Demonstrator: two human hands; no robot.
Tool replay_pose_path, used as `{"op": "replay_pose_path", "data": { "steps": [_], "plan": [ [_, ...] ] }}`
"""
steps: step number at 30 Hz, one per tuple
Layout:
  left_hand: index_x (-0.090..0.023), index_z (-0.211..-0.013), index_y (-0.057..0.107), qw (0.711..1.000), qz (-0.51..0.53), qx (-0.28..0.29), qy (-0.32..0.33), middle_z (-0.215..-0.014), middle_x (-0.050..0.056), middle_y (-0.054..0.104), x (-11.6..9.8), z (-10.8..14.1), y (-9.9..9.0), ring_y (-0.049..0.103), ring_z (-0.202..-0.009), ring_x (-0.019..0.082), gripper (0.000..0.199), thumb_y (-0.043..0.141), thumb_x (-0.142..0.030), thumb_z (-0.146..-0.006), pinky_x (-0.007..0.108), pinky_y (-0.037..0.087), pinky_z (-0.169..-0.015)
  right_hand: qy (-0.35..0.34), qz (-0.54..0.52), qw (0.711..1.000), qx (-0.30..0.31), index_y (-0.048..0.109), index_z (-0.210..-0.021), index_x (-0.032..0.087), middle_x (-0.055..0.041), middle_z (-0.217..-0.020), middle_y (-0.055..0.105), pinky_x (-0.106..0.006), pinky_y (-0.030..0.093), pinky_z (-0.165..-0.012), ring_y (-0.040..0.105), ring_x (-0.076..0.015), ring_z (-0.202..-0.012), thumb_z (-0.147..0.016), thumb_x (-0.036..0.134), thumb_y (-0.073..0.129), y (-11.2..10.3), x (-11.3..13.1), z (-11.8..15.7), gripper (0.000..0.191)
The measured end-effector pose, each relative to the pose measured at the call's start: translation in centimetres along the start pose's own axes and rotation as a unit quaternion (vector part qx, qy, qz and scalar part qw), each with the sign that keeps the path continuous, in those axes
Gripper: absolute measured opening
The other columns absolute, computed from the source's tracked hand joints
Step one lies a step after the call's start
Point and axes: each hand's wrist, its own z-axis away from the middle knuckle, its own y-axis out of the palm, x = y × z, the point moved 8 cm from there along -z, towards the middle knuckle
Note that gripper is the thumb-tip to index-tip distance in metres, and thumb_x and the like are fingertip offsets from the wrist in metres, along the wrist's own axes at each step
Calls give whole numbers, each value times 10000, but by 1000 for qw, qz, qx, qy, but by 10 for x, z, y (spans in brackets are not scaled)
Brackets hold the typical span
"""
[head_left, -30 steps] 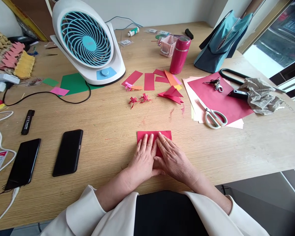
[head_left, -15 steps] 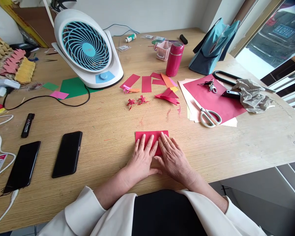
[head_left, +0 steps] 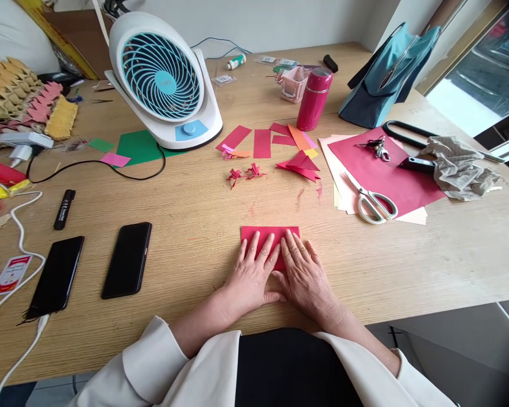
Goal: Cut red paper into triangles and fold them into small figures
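A red sheet of paper (head_left: 263,233) lies flat near the front edge of the table, its far edge straight and its near part hidden by my hands. My left hand (head_left: 252,277) rests palm down on its left half, fingers spread. On the right half lies my right hand (head_left: 303,274), also palm down with fingers stretched out. Beyond them sit two small folded red paper figures (head_left: 253,171), folded red paper pieces (head_left: 299,165) and several red paper strips (head_left: 262,143).
White scissors (head_left: 375,206) lie on a large red sheet (head_left: 377,164) at right, beside keys and a crumpled cloth (head_left: 464,167). Behind stand a fan (head_left: 165,82), a pink flask (head_left: 314,99) and a blue bag (head_left: 377,85). Two phones (head_left: 127,260) and a marker (head_left: 64,209) lie at left.
The whole view has shifted slightly, so the table's things appear farther right. Both hands stay flat on the red paper, with hardly any movement over it.
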Motion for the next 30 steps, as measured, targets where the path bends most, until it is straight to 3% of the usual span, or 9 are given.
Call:
{"op": "replay_pose_path", "data": {
  "steps": [9,17,22,30],
  "plan": [
    [-160,-1566,228,1000,5,10,-12,-1655,132,143,1,-2,2,52,-1497,450,1089,550,-793,-740,622,116,-1190,26,-17,999,12,388,-1479,27,-239,-1558,338,-564,236,-1187,316,-345,-1458,-985,401,454,-7,3,-9,623],
    [-225,-1572,216,1000,9,1,14,-1657,135,124,2,2,8,3,-1503,442,906,602,-550,-819,604,88,-1190,-28,-54,998,14,356,-1472,-57,-288,-1549,320,-480,324,-1179,271,-339,-1477,-986,413,449,-3,22,-19,682],
    [-185,-1581,158,1000,5,13,-3,-1650,154,148,2,0,7,38,-1503,438,1031,624,-638,-780,609,122,-1185,-41,-59,997,10,298,-1508,-27,-265,-1576,277,-482,298,-1196,206,-314,-1501,-987,480,431,-2,14,-10,739],
    [-121,-1568,210,1000,-12,-3,-10,-1655,150,127,1,1,-1,39,-1511,415,1041,492,-766,-801,598,102,-1204,-160,-83,983,37,216,-1549,26,-213,-1603,249,-487,269,-1214,139,-277,-1521,-993,470,452,-19,-2,12,750]
  ]
}}
